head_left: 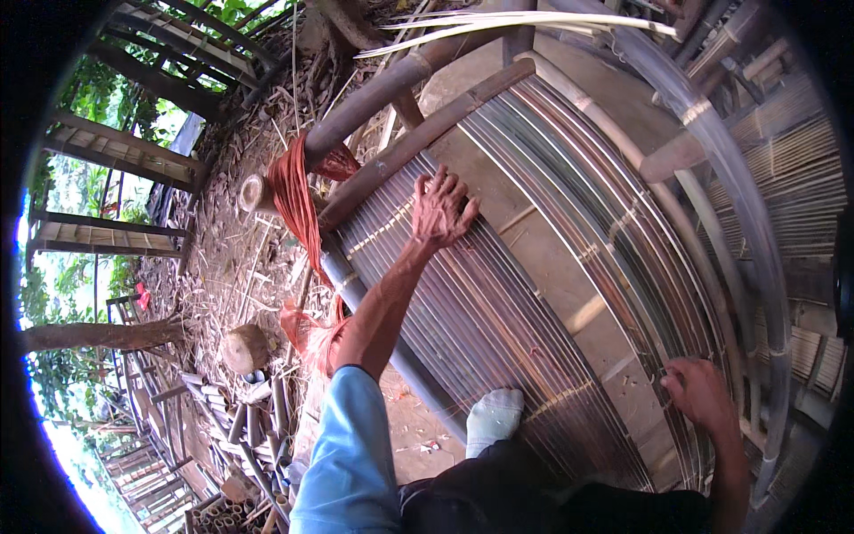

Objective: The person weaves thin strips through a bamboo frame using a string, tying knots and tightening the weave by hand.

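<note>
My feed shows daylight, strongest from the left; gaps in the foliage (60, 374) blow out white, purple fringing at the rim. Right side dimmer, soft sheen on the pole (740, 187). Trousers (471, 498) nearly black, detail lost. Fisheye bends the slats (480, 294); corners black. Centre fairly sharp.

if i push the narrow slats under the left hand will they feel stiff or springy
The narrow slats are long and thin, so probably springy rather than rigid. A pale binding crosses them, so neighbours would likely move together. Their faint sheen suggests they may feel somewhat slippery.
</note>
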A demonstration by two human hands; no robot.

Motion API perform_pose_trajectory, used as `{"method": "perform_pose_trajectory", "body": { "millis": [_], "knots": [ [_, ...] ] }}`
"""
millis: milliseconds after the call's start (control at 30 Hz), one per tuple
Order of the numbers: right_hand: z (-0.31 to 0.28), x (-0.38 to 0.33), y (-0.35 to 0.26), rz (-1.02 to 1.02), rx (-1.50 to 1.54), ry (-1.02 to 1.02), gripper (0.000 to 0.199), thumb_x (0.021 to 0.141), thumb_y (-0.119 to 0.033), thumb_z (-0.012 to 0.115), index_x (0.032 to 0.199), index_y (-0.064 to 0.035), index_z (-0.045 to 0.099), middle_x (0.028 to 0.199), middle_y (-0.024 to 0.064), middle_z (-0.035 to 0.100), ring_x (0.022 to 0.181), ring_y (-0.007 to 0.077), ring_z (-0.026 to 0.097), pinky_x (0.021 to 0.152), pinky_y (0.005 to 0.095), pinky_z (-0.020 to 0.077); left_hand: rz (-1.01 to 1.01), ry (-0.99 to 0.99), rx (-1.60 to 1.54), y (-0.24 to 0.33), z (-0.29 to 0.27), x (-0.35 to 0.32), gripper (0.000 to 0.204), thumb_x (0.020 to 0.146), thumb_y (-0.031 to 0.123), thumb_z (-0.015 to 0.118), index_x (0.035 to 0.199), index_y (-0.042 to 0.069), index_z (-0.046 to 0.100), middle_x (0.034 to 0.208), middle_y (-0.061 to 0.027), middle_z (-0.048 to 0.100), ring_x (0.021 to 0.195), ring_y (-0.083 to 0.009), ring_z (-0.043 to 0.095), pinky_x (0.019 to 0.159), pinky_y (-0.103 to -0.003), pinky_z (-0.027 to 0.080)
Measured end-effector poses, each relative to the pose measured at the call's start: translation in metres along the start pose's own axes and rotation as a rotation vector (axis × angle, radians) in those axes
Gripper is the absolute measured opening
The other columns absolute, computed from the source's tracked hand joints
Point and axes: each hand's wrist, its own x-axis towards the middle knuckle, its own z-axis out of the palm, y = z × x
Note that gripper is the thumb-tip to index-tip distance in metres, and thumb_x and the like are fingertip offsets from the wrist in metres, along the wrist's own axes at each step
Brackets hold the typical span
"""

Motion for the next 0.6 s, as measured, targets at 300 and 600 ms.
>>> {"method": "perform_pose_trajectory", "body": {
  "millis": [300,600],
  "knots": [
    [-0.005,0.058,-0.053,0.069,-0.035,-0.152,0.026,0.086,-0.022,0.068,0.102,-0.0023,0.067,0.098,0.0194,0.067,0.091,0.0401,0.064,0.080,0.0463,0.0511,-0.040,0.063,-0.096,-0.007,-0.008,-0.001,0.042,0.082,0.044,0.063,0.098,0.005,0.065,0.111,-0.0124,0.060,0.125,-0.0313,0.046,0.101,-0.052,0.029],
    [0.096,0.150,-0.083,-0.203,0.337,-0.033,0.032,0.096,-0.030,0.060,0.106,-0.0004,0.066,0.093,0.0199,0.069,0.084,0.0311,0.070,0.075,0.0414,0.0544,-0.174,0.217,-0.202,0.025,-0.032,-0.072,0.059,0.071,0.044,0.078,0.117,0.010,0.064,0.116,-0.0139,0.056,0.115,-0.0315,0.050,0.100,-0.049,0.031]
  ]
}}
